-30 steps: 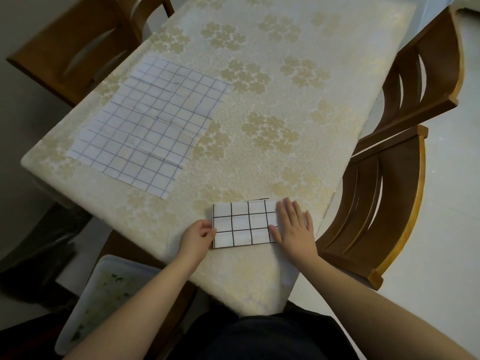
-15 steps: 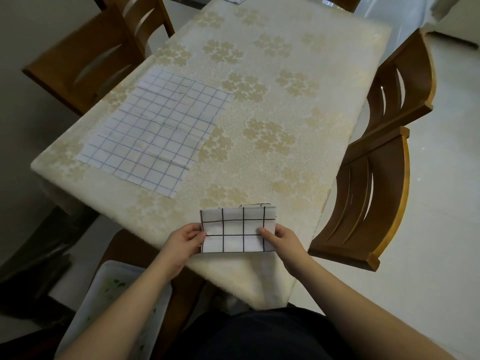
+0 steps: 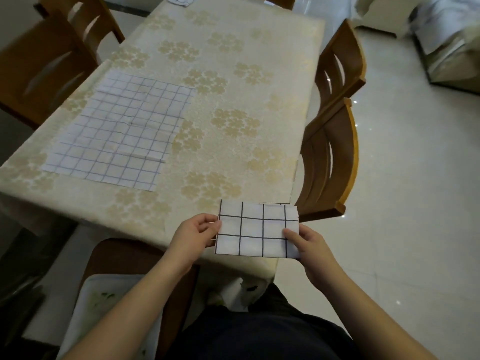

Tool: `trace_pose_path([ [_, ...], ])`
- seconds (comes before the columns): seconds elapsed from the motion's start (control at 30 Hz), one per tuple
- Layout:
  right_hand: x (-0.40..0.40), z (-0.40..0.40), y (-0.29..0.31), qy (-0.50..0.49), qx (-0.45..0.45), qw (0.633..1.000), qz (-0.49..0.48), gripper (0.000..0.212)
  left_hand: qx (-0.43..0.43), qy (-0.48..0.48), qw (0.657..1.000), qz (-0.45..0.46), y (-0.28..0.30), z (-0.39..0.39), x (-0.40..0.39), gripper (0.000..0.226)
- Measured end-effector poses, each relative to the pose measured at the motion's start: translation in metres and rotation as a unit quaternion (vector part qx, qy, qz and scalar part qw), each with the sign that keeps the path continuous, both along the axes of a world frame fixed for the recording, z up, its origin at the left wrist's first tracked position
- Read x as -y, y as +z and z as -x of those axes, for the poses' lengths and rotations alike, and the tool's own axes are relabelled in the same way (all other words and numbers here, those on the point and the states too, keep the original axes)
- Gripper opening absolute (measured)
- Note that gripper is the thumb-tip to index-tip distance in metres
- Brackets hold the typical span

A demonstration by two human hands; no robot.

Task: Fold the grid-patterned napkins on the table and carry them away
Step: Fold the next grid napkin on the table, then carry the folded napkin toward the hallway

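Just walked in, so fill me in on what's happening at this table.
A person is tidying up grid-patterned napkins. Both hands hold a folded napkin at the near table corner: the left hand pinches its left edge, the right hand grips its right edge. A second napkin lies spread flat and unfolded on the tablecloth, not yet touched. Another small checked cloth sits at the far end, mostly cut off from view.
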State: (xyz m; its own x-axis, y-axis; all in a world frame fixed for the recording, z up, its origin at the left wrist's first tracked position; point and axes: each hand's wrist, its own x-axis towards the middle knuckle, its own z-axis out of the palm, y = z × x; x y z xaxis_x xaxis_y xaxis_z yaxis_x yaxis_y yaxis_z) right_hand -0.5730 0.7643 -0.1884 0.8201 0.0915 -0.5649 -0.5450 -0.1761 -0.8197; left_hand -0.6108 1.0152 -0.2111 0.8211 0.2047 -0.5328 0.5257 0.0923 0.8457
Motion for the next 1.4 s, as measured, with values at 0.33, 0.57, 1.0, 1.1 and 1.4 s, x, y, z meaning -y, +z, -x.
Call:
trace_pose_path([
  [0.33, 0.103, 0.041, 0.029, -0.133, 0.033, 0.990, 0.027, 0.011, 0.018, -0.139, 0.990, 0.001, 0.045, -0.009, 0.095, 0.005],
  [0.57, 0.205, 0.070, 0.036, -0.221, 0.039, 0.975, -0.009, 0.011, 0.008, -0.187, 0.982, 0.002, 0.060, -0.020, 0.210, 0.006],
  [1.0, 0.385, 0.099, 0.041, -0.343, 0.083, 0.936, -0.009, 0.003, 0.033, -0.246, 0.969, 0.007, 0.065, -0.031, 0.409, 0.009],
  [1.1, 0.396, 0.092, 0.039, -0.353, 0.107, 0.930, 0.018, 0.007, 0.031, -0.247, 0.969, 0.003, 0.062, -0.039, 0.422, 0.007],
  [1.4, 0.407, 0.023, 0.028, -0.345, 0.108, 0.932, 0.034, 0.011, 0.046, -0.224, 0.973, -0.020, 0.054, -0.101, 0.430, 0.009],
])
